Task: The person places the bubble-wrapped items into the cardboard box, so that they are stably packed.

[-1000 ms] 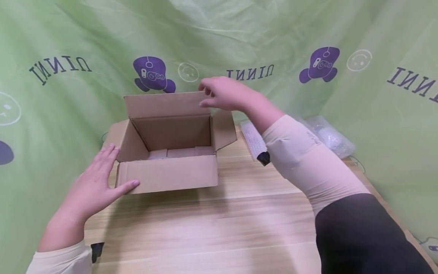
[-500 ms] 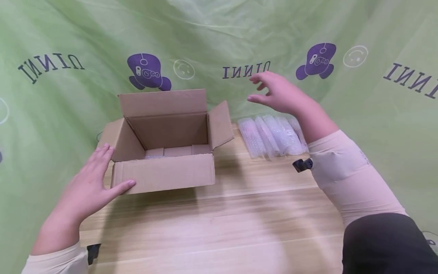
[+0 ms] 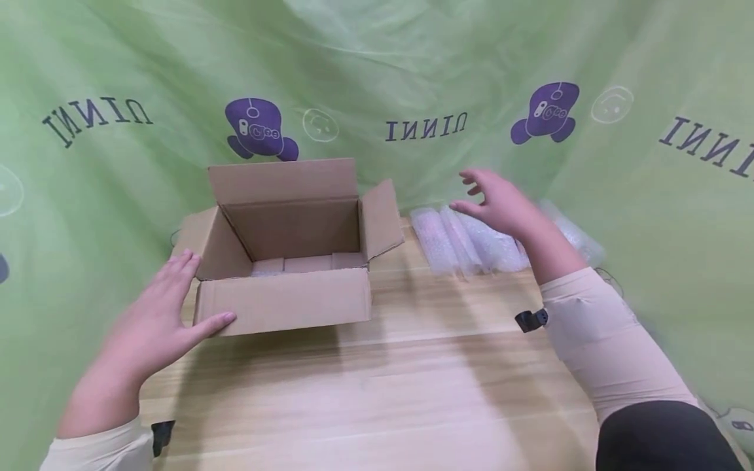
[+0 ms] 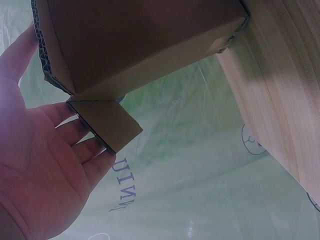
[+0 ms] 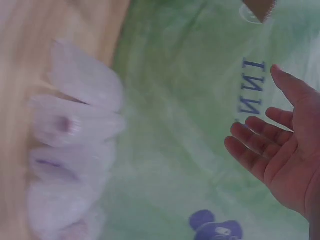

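An open cardboard box (image 3: 283, 301) stands on the table, its flaps spread outward. My left hand (image 3: 150, 324) rests at its near left corner, thumb on the front flap and straight fingers along the left flap (image 3: 197, 235). In the left wrist view, the fingertips of this left hand (image 4: 50, 155) touch the edge of a small flap (image 4: 110, 122). My right hand (image 3: 495, 203) hovers over several bubble-wrapped packages (image 3: 438, 242), its fingers spread and holding nothing. The right wrist view shows that right hand (image 5: 280, 145) apart from the wrapped packages (image 5: 75, 120).
Another bubble-wrapped bundle (image 3: 571, 232) lies at the far right, partly behind my right forearm. The wooden table (image 3: 365, 392) meets a green printed curtain (image 3: 377, 65) at the back. Some clear wrap (image 3: 268, 272) shows inside the box.
My right hand has moved from the box's back flap to the right, then lowered toward the wrapped packages. The left hand has stayed at the box corner.
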Available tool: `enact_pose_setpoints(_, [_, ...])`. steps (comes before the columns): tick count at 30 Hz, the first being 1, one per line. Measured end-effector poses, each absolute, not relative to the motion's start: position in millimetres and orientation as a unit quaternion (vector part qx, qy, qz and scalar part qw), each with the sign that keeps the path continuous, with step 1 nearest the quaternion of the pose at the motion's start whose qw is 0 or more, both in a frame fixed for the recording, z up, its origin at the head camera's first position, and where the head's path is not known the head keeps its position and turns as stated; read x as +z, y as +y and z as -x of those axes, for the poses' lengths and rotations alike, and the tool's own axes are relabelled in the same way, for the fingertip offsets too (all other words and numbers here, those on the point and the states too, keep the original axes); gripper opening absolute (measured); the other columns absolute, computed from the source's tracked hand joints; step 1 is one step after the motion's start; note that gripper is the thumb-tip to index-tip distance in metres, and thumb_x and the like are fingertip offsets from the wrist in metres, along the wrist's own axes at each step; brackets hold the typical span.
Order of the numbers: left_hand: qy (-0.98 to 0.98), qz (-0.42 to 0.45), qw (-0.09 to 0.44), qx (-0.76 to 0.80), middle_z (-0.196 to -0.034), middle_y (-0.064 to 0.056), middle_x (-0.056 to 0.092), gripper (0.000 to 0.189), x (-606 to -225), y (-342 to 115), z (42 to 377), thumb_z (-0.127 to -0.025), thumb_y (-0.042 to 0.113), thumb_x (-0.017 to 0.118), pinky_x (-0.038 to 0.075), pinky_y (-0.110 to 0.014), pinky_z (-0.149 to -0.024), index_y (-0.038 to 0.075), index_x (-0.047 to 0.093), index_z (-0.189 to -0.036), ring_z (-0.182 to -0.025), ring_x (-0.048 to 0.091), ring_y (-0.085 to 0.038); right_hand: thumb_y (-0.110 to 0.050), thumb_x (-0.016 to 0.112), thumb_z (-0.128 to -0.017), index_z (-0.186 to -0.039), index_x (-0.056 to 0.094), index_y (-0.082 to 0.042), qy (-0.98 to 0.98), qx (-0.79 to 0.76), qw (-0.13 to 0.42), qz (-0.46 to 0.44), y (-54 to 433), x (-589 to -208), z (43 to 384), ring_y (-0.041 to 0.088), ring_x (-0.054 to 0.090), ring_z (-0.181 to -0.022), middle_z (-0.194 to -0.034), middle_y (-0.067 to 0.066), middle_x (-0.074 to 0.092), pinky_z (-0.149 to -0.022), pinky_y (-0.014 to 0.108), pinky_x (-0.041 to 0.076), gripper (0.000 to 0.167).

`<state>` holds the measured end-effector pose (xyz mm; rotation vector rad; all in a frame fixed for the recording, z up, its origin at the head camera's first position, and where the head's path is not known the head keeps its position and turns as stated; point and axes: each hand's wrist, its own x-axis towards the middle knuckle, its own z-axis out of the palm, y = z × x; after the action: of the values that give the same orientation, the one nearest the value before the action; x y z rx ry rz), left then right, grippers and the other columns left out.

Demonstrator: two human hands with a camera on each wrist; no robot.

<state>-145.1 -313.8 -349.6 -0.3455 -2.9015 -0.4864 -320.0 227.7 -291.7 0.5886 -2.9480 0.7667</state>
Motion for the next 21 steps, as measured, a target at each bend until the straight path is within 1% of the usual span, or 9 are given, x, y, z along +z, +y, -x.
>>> enact_pose_setpoints(4, [-0.976, 0.116, 0.091, -0.16, -0.166, -0.006, 0.003, 0.108, -348.9, -312.3, 144.1, -0.083, 0.061, 0.068, 0.008, -0.056, -0.122, 0.015, 0.006, -0.159, -0.153, 0.004, -0.032, -0.051, 0.063, -0.092, -0.151, 0.031, -0.003, -0.952, 0.245, 0.014, -0.183, 224.7, -318.9, 323.4, 0.041, 0.049, -0.128, -0.148, 0.023, 0.042, -0.106, 0.058, 0.04, 0.082])
enact_pose_setpoints(11, [-0.976, 0.109, 0.091, -0.163, -0.166, -0.005, 0.005, 0.107, -347.0, -310.3, 140.9, -0.083, 0.062, 0.067, 0.013, -0.059, -0.12, 0.016, 0.007, -0.16, -0.153, 0.005, -0.032, -0.052, 0.062, -0.092, -0.151, 0.031, -0.001, -0.958, 0.245, -0.021, -0.149, 216.9, -364.6, 335.3, 0.043, 0.052, -0.125, -0.144, 0.026, 0.045, -0.103, 0.057, 0.043, 0.084])
enact_pose_setpoints(17, [-0.977, 0.108, 0.095, -0.159, -0.166, -0.004, 0.005, 0.108, -347.2, -310.6, 140.0, -0.083, 0.063, 0.067, 0.016, -0.061, -0.119, 0.018, 0.008, -0.16, -0.152, 0.008, -0.032, -0.055, 0.06, -0.092, -0.151, 0.03, 0.001, -0.966, 0.227, -0.046, -0.116, 210.7, -390.7, 346.8, 0.045, 0.047, -0.129, -0.142, 0.028, 0.046, -0.106, 0.059, 0.039, 0.086])
enact_pose_setpoints(21, [-0.977, 0.108, 0.097, -0.153, -0.166, -0.004, 0.005, 0.108, -347.2, -309.3, 141.1, -0.082, 0.064, 0.067, 0.018, -0.061, -0.118, 0.017, 0.008, -0.16, -0.152, 0.009, -0.033, -0.054, 0.06, -0.092, -0.149, 0.031, 0.005, -0.973, 0.2, -0.045, -0.107, 206.9, -400.0, 350.4, 0.047, 0.043, -0.131, -0.142, 0.031, 0.044, -0.109, 0.06, 0.036, 0.087])
